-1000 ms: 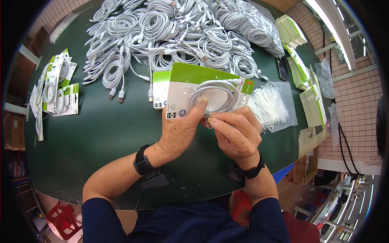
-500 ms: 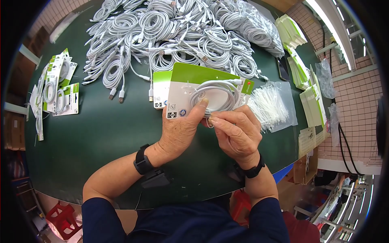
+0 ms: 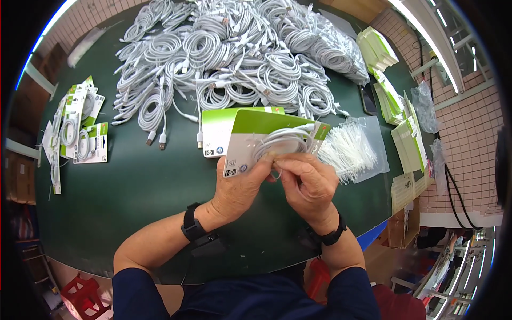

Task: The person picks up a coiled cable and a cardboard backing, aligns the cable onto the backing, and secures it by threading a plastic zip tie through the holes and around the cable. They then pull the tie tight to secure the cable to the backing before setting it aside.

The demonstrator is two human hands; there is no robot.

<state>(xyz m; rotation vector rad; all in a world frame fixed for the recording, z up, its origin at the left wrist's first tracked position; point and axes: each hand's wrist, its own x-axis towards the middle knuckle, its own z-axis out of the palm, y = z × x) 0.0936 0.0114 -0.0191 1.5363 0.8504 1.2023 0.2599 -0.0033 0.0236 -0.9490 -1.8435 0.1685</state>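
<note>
My left hand grips a green-and-white cardboard card by its lower edge, the thumb pressed in front. A coiled grey-white cable lies against the card's face. Beside that thumb, my right hand pinches at the bottom of the coil. A small pale loop sticks out under the fingertips; whether it is a tie or part of the cable I cannot tell. Behind the held card, another green-and-white card lies on the table. White cable ties are spread on a clear bag to the right.
A big heap of coiled cables covers the far side of the green table, with a clear bag of coils at its right. Carded cables lie at the left. Stacked cards line the right edge, near a dark phone.
The card and both hands have come slightly lower in view, and the card now leans back more. My right fingertips have closed in against my left thumb at the coil.
</note>
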